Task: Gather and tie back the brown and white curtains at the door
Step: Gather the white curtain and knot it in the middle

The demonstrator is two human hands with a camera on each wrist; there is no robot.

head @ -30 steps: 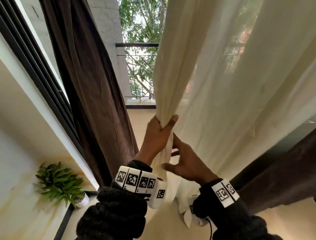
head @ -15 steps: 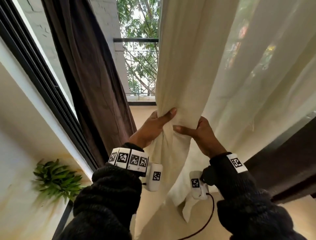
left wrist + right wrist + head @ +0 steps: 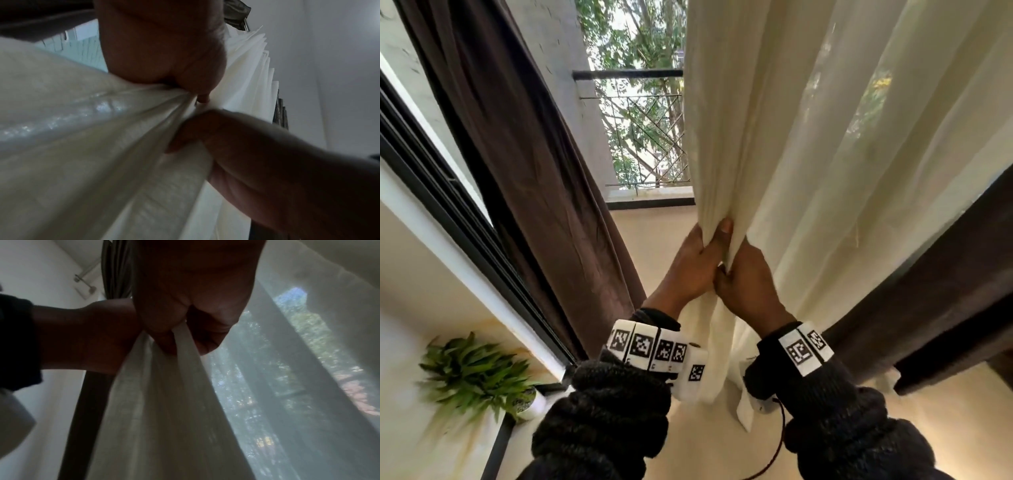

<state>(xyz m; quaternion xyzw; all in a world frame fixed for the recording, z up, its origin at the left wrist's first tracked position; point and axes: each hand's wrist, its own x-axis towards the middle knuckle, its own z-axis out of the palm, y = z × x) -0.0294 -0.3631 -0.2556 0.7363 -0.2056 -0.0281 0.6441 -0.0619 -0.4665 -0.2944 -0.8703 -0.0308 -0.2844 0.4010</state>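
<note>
A sheer white curtain (image 3: 808, 144) hangs from the upper right and is bunched into folds at the centre of the head view. My left hand (image 3: 697, 263) grips the gathered folds from the left, thumb laid over the front. My right hand (image 3: 748, 284) grips the same bunch just below and to the right, touching the left hand. The left wrist view shows white cloth (image 3: 92, 146) squeezed in that hand (image 3: 164, 53). In the right wrist view the curled fingers (image 3: 207, 324) pinch a pleat (image 3: 185, 350). One brown curtain (image 3: 524, 164) hangs loose at the left, another (image 3: 945, 281) at the right.
A black door frame (image 3: 448, 226) slants along the left wall. A potted green plant (image 3: 479, 377) sits on the floor at the lower left. Beyond the opening lies a balcony with a metal railing (image 3: 640, 137) and trees. A cable (image 3: 774, 455) hangs below my right wrist.
My right hand went from open beside the white curtain to gripping its folds, then drew left until it met my left hand. More cloth is bunched between the hands.
</note>
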